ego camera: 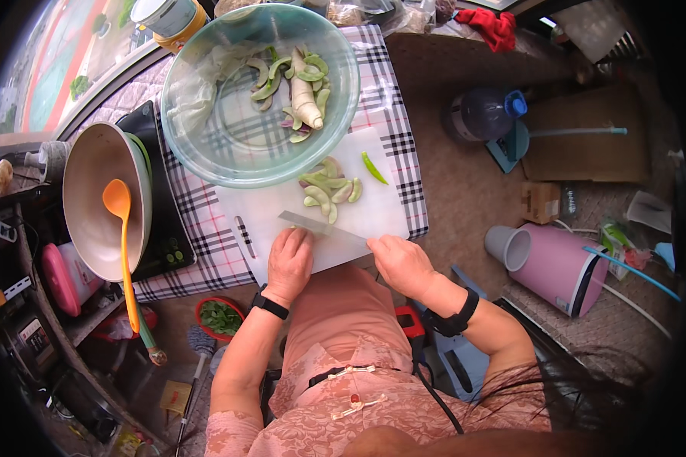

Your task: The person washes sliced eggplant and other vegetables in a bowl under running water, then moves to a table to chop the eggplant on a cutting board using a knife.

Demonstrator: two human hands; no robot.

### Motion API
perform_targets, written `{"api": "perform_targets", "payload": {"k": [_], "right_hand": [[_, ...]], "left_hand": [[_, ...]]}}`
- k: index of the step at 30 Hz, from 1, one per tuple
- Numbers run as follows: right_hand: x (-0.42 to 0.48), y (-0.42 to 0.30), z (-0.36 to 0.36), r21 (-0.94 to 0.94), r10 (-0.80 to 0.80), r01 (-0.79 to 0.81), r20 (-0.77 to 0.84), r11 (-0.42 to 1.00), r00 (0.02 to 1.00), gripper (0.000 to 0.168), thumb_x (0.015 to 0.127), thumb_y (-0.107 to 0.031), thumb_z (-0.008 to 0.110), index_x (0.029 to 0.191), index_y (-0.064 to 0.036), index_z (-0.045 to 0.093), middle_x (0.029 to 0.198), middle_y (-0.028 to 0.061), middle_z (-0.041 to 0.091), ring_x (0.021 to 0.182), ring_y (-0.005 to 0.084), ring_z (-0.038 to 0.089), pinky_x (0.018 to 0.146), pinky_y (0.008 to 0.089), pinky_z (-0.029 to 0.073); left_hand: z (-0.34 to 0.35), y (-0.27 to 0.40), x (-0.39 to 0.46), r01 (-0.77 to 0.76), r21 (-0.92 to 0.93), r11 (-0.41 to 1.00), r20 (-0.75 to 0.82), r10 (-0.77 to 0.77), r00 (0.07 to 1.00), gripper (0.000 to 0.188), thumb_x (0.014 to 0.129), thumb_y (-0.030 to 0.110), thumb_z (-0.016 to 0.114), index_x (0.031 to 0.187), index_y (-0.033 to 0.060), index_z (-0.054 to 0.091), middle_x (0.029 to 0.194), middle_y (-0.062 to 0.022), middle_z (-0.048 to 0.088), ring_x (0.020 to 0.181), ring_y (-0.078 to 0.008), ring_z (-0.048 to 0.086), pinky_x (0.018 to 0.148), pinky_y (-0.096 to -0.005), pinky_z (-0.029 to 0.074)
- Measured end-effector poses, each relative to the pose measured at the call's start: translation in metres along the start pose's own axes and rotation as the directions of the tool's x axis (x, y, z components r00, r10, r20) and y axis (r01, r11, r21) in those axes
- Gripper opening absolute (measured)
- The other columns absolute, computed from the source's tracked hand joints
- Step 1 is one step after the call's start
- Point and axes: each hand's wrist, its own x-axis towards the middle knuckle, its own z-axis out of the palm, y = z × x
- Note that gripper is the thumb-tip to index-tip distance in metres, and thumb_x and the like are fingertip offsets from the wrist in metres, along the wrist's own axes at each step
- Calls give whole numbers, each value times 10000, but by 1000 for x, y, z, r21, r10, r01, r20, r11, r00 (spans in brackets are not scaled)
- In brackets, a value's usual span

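Observation:
On a white plastic cutting board (240, 200), my right hand (403, 264) grips a kitchen knife (326, 227) by its handle, most of which the fingers cover. The blade points left across the board's near part. My left hand (290, 260) rests near the blade with curled fingertips; whatever may be under them is hidden. Just beyond the blade lies a pile of flat green bean pods (328, 188), some tinged purple. One slim green chili pepper (374, 168) lies apart at the right. A large clear bowl (188, 145) overlaps the board's far edge, holding more pods and a pale root (304, 94).
Left of the board, a deep pan (83, 228) with an orange ladle (117, 199) sits on a black induction cooker (174, 228). A checked cloth (397, 114) covers the table. Below are a red bowl of green leaves (220, 317) and, at right, a pink bin (554, 268).

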Motion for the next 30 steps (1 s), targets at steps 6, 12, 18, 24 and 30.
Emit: {"api": "perform_targets", "payload": {"k": [6,12,18,24,30], "right_hand": [[-2,-7,0,-145,-98,104,48,984,994,320,714,-69,571,1028,-16,534,751,70,519,679,231,579,596,332,506],[8,-5,12,-3,-66,67,117,998,991,153,760,-52,520,909,-40,485,757,106,530,714,285,596,584,381,506],[16,4,34,16,15,-16,60,1000,998,119,769,-39,520,872,-74,474,746,111,531,656,310,599,551,411,496],[12,-10,20,101,30,-32,26,994,999,93,797,-45,536,858,-58,467,708,127,506,631,345,568,534,431,472],[21,-14,44,60,34,-36,47,998,998,85,794,-51,515,865,-60,469,740,121,540,644,333,594,545,414,500]], "left_hand": [[8,-4,-8,-13,-37,999,4,13,1000,285,656,-29,590,931,32,637,974,-100,597,953,-322,550,830,-397,486],[9,-5,-8,-6,-37,999,-11,6,1000,291,642,-27,593,922,39,639,945,-87,607,911,-301,563,791,-371,496],[8,-2,-6,10,-25,1000,-25,-11,1000,298,638,-38,591,923,39,633,934,-82,604,871,-285,567,764,-360,499],[10,-2,-5,5,-39,999,-77,-8,997,316,629,-41,597,932,40,630,912,-79,592,849,-286,567,750,-366,500],[10,0,-6,20,-39,999,-65,-23,998,313,630,-36,597,931,45,629,916,-79,586,878,-290,566,756,-369,499]]}}
